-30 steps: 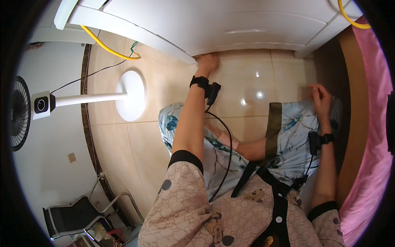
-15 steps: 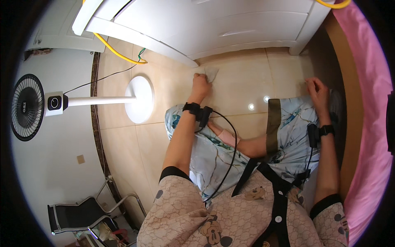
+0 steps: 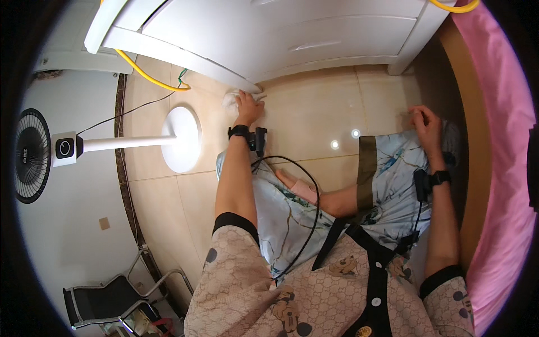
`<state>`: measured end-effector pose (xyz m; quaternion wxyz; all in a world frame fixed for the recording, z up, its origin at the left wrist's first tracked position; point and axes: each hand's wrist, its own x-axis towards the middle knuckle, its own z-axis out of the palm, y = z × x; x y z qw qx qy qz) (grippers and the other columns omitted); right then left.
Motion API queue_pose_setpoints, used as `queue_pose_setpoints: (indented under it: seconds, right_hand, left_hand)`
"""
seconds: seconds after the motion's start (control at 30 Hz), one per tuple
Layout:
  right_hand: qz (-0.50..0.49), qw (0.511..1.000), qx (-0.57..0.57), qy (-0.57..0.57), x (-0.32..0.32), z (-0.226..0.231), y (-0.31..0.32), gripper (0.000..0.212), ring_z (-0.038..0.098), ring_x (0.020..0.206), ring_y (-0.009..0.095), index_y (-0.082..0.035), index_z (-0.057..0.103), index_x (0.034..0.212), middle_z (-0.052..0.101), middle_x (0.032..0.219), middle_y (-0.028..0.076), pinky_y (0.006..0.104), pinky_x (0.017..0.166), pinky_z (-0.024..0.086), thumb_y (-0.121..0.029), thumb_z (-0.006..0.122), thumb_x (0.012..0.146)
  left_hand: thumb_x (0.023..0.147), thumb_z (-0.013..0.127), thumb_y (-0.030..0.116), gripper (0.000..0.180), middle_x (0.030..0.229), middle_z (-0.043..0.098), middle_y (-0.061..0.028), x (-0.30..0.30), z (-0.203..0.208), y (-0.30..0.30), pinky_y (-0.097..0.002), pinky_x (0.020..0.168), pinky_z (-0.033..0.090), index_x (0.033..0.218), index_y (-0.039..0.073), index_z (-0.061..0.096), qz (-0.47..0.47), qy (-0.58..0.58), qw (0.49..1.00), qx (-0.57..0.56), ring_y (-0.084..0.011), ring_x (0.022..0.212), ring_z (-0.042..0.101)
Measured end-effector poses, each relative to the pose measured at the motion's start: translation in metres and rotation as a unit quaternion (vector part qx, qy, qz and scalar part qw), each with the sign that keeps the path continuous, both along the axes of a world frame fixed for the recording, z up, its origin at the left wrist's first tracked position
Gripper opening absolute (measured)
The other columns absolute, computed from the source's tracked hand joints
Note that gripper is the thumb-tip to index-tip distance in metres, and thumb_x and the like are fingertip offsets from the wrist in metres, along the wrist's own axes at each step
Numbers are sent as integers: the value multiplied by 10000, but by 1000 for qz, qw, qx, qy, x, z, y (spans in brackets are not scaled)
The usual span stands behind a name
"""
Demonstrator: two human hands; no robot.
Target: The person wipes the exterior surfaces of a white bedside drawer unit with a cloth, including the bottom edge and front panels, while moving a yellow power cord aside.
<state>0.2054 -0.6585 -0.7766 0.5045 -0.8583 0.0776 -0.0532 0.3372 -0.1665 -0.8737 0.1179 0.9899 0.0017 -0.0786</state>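
Note:
My left hand [image 3: 249, 108] is down on the tiled floor beside the foot of the white drawer cabinet. Its fingers press on a crumpled thin white cloth [image 3: 229, 100], which shows mostly to the left of the hand and partly along the fingertips. My right hand [image 3: 429, 129] hovers or rests by my right knee, which I cannot tell apart from here; its fingers are curled in, with nothing seen in them. Both wrists wear black straps with small black devices, and a black cable runs from the left one.
The white cabinet [image 3: 314, 39] stands straight ahead. At left is a fan's round white base [image 3: 181, 139], with a yellow cable [image 3: 147, 74] and a thin black cord behind it. A black chair [image 3: 106, 300] stands lower left. Pink fabric [image 3: 497, 213] hangs along the right.
My left hand has slid left and slightly forward with the cloth, which now shows left of the hand instead of right. My right hand has hardly changed. The view has shifted slightly.

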Motion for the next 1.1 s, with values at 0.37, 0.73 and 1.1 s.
queue_pose_setpoints:
  seconds: [0.37,0.73,1.1]
  right_hand:
    - [15,1000,27,0,1,3,-3,201,501,650,81,10,626,912,564,694,16,220,590,410,-152,509,895]
    - [-4,1000,5,-18,1,10,0,166,546,616,103,2,632,886,598,672,54,243,574,427,-114,517,856]
    - [-13,999,17,-32,3,14,7,170,563,584,137,-1,637,873,596,644,87,267,566,439,-108,511,832]
  left_hand:
    - [855,461,339,734,1378,160,-376,-22,27,-90,-504,1091,70,1294,-194,212,-131,59,987,-65,-519,1300,67]
    - [827,494,255,725,1395,129,-357,8,13,-196,-478,1098,83,1331,-152,169,-204,12,976,-80,-473,1314,90]
    - [806,490,68,484,1270,414,-281,10,27,-358,-385,1017,305,1265,-52,396,-233,-16,878,-417,-408,1183,381]
